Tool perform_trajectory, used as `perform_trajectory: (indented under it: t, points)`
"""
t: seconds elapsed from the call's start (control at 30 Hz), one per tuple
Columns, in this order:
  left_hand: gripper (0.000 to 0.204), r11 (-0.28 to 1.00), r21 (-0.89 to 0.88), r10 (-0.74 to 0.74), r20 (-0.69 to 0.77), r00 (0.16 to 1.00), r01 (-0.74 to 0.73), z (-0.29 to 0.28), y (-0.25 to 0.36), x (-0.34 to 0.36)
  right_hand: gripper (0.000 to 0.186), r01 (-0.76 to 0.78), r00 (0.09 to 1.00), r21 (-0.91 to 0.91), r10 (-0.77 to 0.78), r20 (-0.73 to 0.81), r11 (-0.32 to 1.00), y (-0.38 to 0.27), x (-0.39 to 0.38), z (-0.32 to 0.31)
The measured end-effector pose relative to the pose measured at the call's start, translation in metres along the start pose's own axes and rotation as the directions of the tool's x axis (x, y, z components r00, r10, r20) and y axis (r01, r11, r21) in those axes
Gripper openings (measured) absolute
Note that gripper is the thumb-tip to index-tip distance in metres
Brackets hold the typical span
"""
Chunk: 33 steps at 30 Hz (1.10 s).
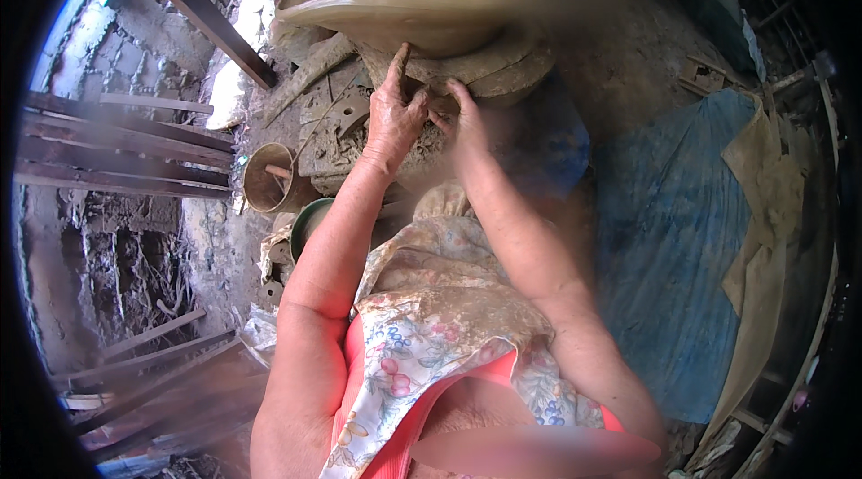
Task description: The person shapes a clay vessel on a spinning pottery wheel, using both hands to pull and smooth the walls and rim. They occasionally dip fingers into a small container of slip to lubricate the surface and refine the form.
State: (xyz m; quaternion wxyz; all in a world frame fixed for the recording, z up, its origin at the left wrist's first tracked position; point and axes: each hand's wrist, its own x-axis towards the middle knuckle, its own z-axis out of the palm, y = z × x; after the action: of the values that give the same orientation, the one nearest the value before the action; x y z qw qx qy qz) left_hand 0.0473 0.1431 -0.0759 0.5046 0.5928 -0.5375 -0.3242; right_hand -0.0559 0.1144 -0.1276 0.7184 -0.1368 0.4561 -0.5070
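A large wet clay vessel (395, 17) with a wide, wavy rim rests on a round, clay-covered base (512, 66) at the top of the view. My left hand (395, 124) is just below it, smeared with clay, its index finger stretched up to the vessel's lower wall. The thumb of that hand points toward my right hand (462, 124). My right hand's fingers are apart, and one fingertip touches or nearly touches the near edge of the base. I see nothing held in either hand. Blur softens the right side of the vessel.
A bucket (269, 178) with a stick inside stands left of my left forearm, beside a green-rimmed container (310, 228). Blue sheeting (673, 254) spreads on the right. Wooden planks (126, 151) lie at the left, and a wooden beam (206, 21) slants at the upper left.
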Motion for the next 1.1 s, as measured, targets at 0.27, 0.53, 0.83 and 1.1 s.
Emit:
perform_trajectory:
  t: [0.27, 0.53, 0.83, 1.1]
  points:
    - [0.070, 0.997, -0.082, -0.005, 0.001, 1.000, 0.005, 0.008, 0.000, -0.002, 0.049, 0.024, 1.000, -0.008, -0.024, -0.008, 1.000, 0.000, -0.002, -0.004]
    - [0.078, 0.968, -0.235, -0.066, 0.088, 0.994, 0.085, 0.013, 0.010, -0.008, 0.047, -0.035, 0.999, 0.081, 0.035, -0.001, 0.996, 0.005, 0.011, -0.016]
    - [0.047, 0.612, -0.590, -0.340, 0.406, 0.848, 0.527, -0.002, 0.028, 0.018, 0.033, 0.033, 0.988, -0.013, -0.031, 0.150, 0.999, -0.002, -0.001, -0.014]
    - [0.010, 0.550, -0.644, -0.379, 0.375, 0.846, 0.532, 0.000, 0.029, 0.023, 0.078, 0.000, 0.994, -0.039, 0.004, 0.105, 0.999, -0.018, 0.004, -0.030]
